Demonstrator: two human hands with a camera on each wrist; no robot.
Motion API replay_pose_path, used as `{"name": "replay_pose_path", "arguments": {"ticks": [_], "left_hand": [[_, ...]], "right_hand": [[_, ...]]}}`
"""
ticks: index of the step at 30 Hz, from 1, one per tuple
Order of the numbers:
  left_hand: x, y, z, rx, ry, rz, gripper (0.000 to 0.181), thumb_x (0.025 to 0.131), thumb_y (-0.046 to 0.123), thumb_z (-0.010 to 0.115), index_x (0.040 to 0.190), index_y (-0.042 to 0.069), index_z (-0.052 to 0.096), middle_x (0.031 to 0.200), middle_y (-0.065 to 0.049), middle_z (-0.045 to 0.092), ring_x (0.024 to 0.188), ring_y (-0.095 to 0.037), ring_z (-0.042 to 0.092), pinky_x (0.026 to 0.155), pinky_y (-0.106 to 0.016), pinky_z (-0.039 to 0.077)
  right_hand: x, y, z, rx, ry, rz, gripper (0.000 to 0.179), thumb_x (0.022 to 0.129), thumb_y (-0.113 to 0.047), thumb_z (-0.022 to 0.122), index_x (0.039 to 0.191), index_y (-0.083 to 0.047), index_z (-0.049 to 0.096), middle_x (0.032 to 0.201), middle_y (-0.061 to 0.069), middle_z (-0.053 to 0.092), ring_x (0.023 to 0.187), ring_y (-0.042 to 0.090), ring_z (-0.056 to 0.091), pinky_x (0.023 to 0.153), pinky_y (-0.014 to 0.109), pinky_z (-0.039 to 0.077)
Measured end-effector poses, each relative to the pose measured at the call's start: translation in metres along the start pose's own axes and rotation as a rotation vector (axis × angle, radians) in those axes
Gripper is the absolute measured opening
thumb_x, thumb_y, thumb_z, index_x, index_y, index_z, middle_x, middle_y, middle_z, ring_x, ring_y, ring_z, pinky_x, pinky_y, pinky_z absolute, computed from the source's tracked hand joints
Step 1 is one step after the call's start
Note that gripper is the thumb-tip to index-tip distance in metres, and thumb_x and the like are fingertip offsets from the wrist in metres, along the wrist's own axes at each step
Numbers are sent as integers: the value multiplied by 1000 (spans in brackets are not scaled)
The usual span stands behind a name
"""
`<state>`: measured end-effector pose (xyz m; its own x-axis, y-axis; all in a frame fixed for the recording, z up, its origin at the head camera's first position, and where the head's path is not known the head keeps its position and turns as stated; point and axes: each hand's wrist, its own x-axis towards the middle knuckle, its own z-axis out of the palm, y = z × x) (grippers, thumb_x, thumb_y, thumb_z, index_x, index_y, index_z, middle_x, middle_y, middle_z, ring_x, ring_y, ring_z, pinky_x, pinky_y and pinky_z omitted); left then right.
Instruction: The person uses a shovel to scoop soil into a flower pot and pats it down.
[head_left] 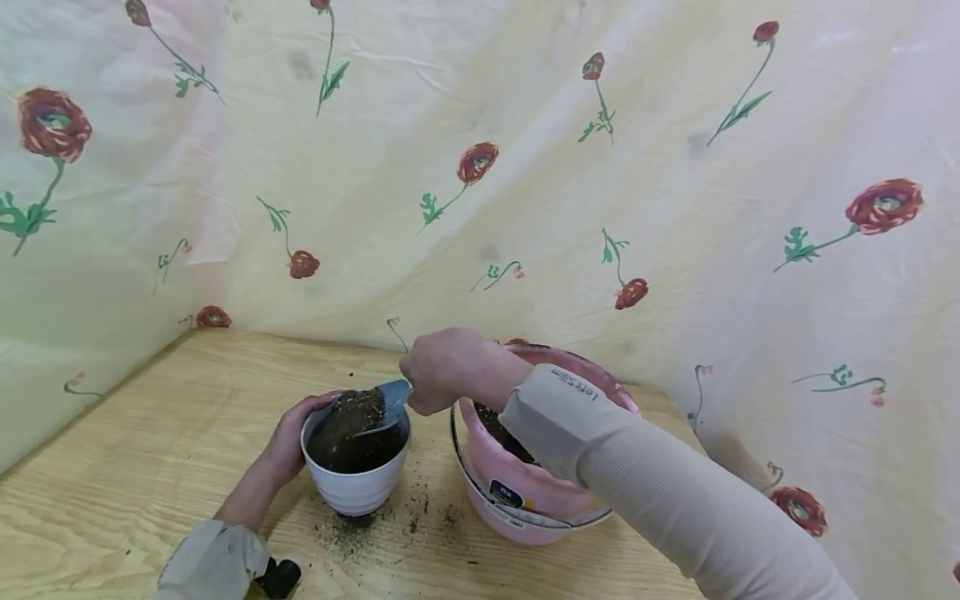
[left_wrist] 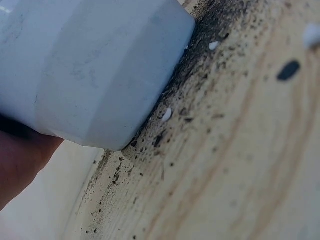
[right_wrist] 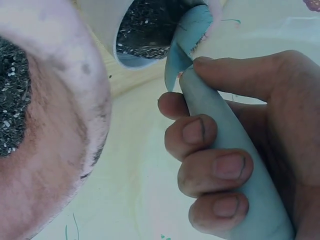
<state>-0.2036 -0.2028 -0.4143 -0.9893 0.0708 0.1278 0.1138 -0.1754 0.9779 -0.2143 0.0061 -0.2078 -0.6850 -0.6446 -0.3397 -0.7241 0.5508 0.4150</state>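
Note:
My right hand (head_left: 453, 367) grips a blue-green garden trowel, fingers wrapped round its handle (right_wrist: 227, 132) and thumb along the top in the right wrist view. The trowel's blade (head_left: 395, 402) tilts down over the mouth of a white flowerpot (head_left: 356, 490). Dark potting soil (head_left: 337, 450) fills much of that pot, with a heap of it at the blade. My left hand (head_left: 287, 440) holds the pot at its left side, fingers at the rim. In the left wrist view the pot's ridged wall (left_wrist: 100, 70) hides most of that hand.
Right of the pot stands a pink basin (head_left: 517, 529) with more soil (right_wrist: 12, 95) inside; my right forearm crosses over it. Soil crumbs (head_left: 352, 537) lie scattered on the wood-grain table (head_left: 150, 433). A flowered sheet (head_left: 375, 167) hangs behind and at the sides.

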Motion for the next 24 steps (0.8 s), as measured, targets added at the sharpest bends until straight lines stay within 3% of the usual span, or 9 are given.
{"name": "replay_pose_path", "arguments": {"ticks": [5,19,22,24], "left_hand": [[0,0,1,-1,2,7,39,104,22,23,109,31,61,110,25,60,108,8,52,95,-13,36],[0,1,2,15,19,1,39,104,23,23,108,32,61,108,26,61,106,8,52,95,-13,36],[0,1,-1,31,-13,30,41,105,26,22,118,27,62,112,25,61,109,7,52,95,-14,37],[0,0,-3,47,-48,69,46,106,27,21,128,18,60,116,23,61,113,5,52,96,-15,37]], "right_hand": [[-2,-1,-1,-19,16,3,25,95,-39,53,82,-18,55,67,-5,43,58,11,41,49,28,35],[-14,10,-4,21,57,13,33,95,-36,53,68,-19,47,58,-6,38,51,9,38,46,26,30],[-17,12,-4,14,69,9,34,95,-36,53,67,-19,47,57,-6,38,51,10,38,46,27,32],[-18,12,-4,8,71,11,33,95,-36,52,68,-19,48,58,-6,39,52,10,40,46,28,33]]}}
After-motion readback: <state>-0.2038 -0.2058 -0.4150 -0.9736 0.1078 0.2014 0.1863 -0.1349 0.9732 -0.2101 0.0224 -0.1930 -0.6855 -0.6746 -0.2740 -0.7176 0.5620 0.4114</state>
